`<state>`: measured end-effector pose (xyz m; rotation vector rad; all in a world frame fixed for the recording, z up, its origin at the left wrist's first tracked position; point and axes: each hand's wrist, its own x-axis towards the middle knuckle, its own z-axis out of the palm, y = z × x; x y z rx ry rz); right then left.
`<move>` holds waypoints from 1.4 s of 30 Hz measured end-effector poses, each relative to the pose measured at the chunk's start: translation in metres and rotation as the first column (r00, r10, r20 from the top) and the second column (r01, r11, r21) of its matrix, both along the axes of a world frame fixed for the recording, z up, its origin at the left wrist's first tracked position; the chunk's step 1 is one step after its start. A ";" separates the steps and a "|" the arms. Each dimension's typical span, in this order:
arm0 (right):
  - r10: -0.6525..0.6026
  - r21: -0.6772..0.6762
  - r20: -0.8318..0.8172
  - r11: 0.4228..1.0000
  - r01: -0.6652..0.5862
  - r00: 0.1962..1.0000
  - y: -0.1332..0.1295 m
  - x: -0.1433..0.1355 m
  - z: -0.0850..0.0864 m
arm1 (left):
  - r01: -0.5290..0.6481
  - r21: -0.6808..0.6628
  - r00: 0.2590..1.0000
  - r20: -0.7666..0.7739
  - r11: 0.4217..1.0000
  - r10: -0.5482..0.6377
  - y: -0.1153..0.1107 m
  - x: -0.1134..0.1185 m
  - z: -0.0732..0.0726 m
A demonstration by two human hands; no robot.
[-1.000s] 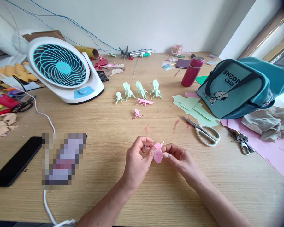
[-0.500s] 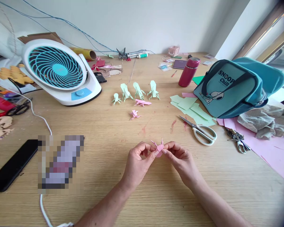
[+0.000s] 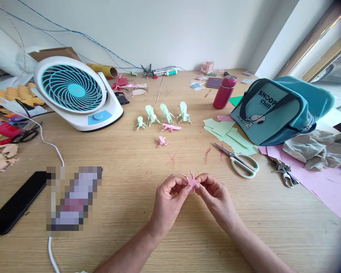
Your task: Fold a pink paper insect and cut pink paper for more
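Newly prongs-up, pink paper figure [image 3: 192,183]

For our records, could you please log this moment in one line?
Left hand: pinching pink origami figure; right hand: same figure; scissors: on tabletop

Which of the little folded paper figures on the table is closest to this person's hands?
The compact pink figure: it sits in front, while the longer pink figure and the row of four green figures are farther back.
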<state>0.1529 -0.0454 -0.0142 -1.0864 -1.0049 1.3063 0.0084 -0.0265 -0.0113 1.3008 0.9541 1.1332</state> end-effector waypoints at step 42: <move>-0.259 0.197 0.178 0.954 0.224 0.949 0.005 -0.039 -0.001 | -0.238 0.185 0.964 -0.075 0.953 0.256 0.000 0.000 -0.008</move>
